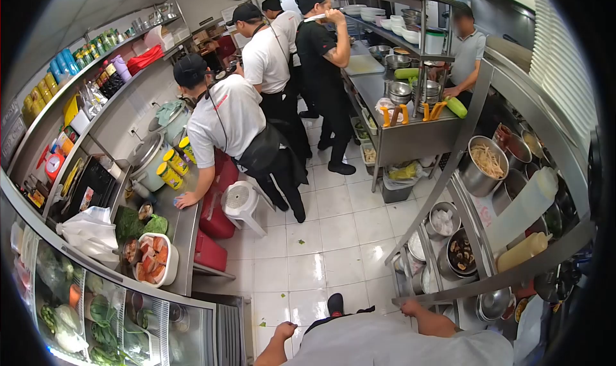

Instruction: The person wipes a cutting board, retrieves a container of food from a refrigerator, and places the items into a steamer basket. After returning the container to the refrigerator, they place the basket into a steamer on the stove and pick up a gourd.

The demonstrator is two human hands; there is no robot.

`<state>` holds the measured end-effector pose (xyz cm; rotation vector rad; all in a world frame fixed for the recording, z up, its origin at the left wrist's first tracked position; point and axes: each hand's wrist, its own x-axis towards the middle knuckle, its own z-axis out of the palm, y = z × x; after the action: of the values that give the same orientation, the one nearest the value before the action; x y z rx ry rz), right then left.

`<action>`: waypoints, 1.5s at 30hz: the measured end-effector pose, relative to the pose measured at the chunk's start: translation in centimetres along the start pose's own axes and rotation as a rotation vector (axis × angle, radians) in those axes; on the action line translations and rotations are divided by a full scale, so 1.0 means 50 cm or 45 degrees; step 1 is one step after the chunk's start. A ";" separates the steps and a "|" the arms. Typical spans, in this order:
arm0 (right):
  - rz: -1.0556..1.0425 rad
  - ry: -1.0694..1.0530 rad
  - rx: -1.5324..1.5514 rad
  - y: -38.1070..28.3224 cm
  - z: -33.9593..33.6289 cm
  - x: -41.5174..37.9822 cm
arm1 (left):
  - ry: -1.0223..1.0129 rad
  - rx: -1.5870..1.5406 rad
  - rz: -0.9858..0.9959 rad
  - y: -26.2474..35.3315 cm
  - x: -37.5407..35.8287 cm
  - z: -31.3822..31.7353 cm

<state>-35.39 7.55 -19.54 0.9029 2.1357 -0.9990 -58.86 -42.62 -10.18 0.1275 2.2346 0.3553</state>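
My left hand point(285, 331) hangs low at my side over the white tiled floor, its fingers curled in and nothing showing in them. On the other side my right hand point(410, 307) is also loosely closed, close to the lower end of the metal shelf frame point(436, 295). Nothing shows in that hand either. The shelving beside it carries a steel pot of dark pieces point(461, 250), a pot with a white bag point(443, 220) and a metal bowl point(494, 302). My shoe point(335, 304) points forward on the tiles.
Several co-workers stand ahead; one person point(224, 116) leans on the left counter. A tub of orange-red pieces point(156, 260) sits there above a glass-fronted fridge point(96, 308). A white stool point(242, 202) and a bin point(396, 186) stand on the floor. Green scraps point(301, 241) lie on the tiles.
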 end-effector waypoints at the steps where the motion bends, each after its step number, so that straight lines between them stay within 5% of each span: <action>1: 0.054 -0.072 0.049 0.005 0.006 -0.001 | -0.001 0.002 0.005 -0.001 -0.011 0.006; 8: 0.129 -0.099 0.047 0.022 0.021 0.006 | -0.043 0.030 -0.022 -0.031 -0.047 0.067; 16: -0.167 0.103 0.138 0.050 0.014 0.019 | -0.020 0.122 0.052 0.003 -0.043 0.054; 38: 0.148 -0.053 0.069 0.007 0.000 -0.020 | -0.049 0.135 0.013 -0.047 0.010 0.025; 41: 0.070 -0.057 0.077 0.001 0.008 -0.016 | 0.007 0.083 0.080 -0.064 0.035 0.011; 43: 0.001 0.018 0.037 -0.010 0.006 -0.019 | 0.141 -0.689 -0.286 -0.066 0.049 -0.004; 45: 0.039 0.027 -0.003 -0.028 -0.013 -0.028 | 0.173 -0.765 -0.250 -0.091 0.080 -0.012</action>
<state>-35.82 6.93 -17.60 0.9461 2.1334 -0.9752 -61.75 -46.23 -14.15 -0.4427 2.1495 0.9254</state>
